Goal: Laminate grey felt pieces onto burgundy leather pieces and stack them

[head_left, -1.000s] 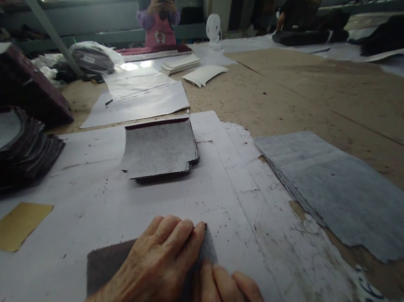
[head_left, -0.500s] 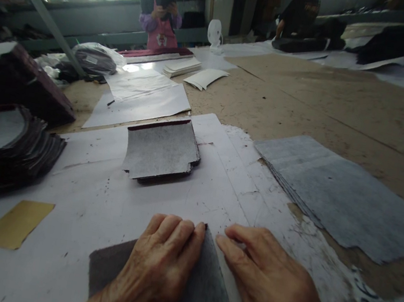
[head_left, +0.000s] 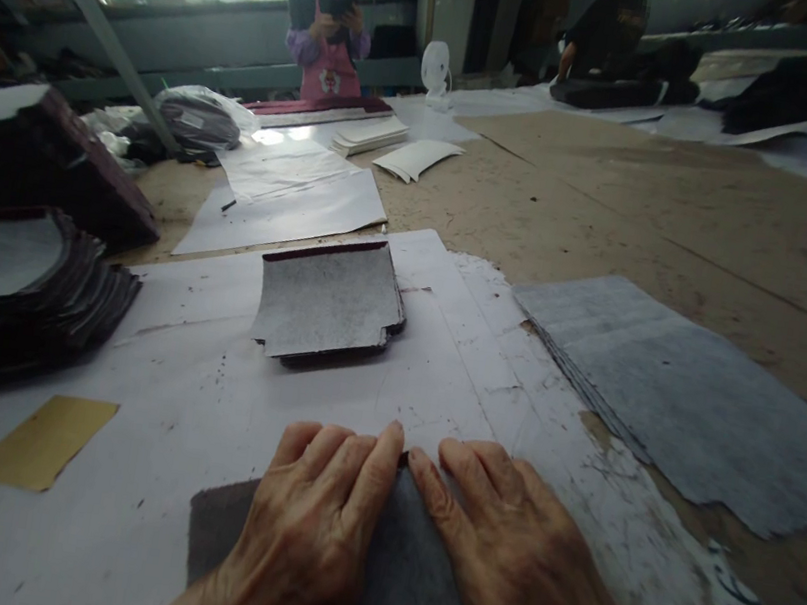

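A grey sheet of fabric-like material (head_left: 407, 586) lies at the bottom centre on the white paper, with a darker part (head_left: 219, 523) showing to its left. My left hand (head_left: 317, 522) lies over it, palm down, its fingers side by side and bent, pressing on the sheet. My right hand (head_left: 511, 541) rests along the sheet's right edge, with its index fingertip at the far corner beside my left index finger. A small dark tip of material shows between the two index fingers. What lies beneath both palms is hidden.
Beyond my hands sits a small stack of grey-faced pieces (head_left: 329, 296). Thick dark stacks (head_left: 93, 297) stand at the left, near a yellow card (head_left: 45, 441). Larger grey sheets (head_left: 679, 384) lie right. Across the table are a person in a pink apron (head_left: 332, 69), another person and a fan (head_left: 436, 70).
My right hand has moved left onto the sheet's edge, covering the pale strip there. My left index finger has stretched slightly forward. The whole view has shifted a little.
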A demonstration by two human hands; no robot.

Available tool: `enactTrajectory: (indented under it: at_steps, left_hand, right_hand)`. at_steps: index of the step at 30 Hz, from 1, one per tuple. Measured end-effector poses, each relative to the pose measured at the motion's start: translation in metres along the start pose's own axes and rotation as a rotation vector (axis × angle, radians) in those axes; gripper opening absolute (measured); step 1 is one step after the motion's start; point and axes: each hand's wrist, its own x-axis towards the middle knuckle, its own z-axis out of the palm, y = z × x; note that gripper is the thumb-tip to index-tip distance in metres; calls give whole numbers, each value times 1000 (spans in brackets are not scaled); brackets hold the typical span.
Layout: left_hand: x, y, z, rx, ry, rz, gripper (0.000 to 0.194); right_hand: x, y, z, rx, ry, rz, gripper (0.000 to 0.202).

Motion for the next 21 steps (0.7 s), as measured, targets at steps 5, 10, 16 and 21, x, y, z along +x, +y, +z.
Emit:
enactTrajectory:
  at_steps: [5, 10, 16, 21]
  left_hand:
    - [-8, -12, -17, -36, 0, 32, 28]
    - [-23, -26, -28, -120, -73, 105, 31]
    - [-32, -30, -24, -124, -130, 99, 35]
    - [-28, -30, -24, -123, -151, 81, 31]
  right_hand:
    - [-3, 1, 3, -12, -18, -4, 42]
    - [-3, 1, 4, -59, -15, -26, 42]
    - [-2, -1, 1, -142, -32, -84, 42]
    - [0, -4, -2, -178, -39, -117, 42]
